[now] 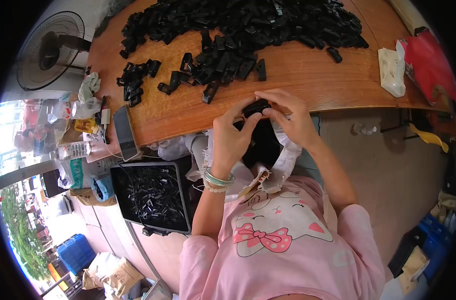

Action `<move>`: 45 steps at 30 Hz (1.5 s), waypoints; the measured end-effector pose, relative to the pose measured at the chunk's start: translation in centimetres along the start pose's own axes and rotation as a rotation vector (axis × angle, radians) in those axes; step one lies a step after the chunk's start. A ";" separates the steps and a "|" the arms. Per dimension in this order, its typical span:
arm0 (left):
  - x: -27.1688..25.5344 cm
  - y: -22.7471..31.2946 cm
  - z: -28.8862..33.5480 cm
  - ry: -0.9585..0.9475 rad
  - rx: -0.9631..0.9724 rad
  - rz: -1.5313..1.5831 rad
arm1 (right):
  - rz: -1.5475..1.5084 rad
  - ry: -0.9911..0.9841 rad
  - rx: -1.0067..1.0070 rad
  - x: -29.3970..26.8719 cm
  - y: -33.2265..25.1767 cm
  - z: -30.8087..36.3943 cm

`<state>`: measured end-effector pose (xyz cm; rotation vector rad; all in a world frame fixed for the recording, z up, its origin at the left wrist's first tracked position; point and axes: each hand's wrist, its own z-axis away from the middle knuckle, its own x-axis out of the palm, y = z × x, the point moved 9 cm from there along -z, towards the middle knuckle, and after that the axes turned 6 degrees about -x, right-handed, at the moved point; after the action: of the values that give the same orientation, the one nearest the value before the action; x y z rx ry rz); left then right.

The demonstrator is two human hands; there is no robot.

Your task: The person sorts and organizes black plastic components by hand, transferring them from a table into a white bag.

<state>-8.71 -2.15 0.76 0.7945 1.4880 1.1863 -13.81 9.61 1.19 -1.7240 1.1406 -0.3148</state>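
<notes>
Between my two hands, just off the table's near edge, is a small black plastic part (256, 107). My left hand (234, 131) grips its left side, thumb and fingers closed on it. From the right, my right hand (288, 114) pinches the same part with thumb and fingertips. Its finer shape is partly covered by my fingers. On the wooden table (308, 80) beyond, a large heap of similar black parts (248, 25) spreads across the back. A smaller cluster (223, 62) lies closer to my hands, and a few more pieces (134, 82) sit to the left.
A black bin (150, 195) full of small black pieces stands below the table, left of me. A phone (124, 132) lies at the left table edge, near bottles and bags. A fan (50, 50) stands far left. A tissue pack (391, 72) and red bag (430, 65) lie right.
</notes>
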 end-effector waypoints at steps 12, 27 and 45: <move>0.9 -2.4 1.1 -0.198 -0.034 -0.288 | -0.047 -0.175 0.176 -0.5 3.6 1.7; 4.9 -0.4 -10.1 0.210 0.141 -0.867 | 0.825 0.419 0.407 -16.5 8.8 0.5; 4.9 -1.1 -4.7 -0.136 -0.127 0.489 | 0.209 0.485 -0.004 -5.1 -0.5 0.6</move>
<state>-14.33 0.77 -1.84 1.1672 1.1237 1.5344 -15.75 14.08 2.83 -1.5543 1.6571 -0.6217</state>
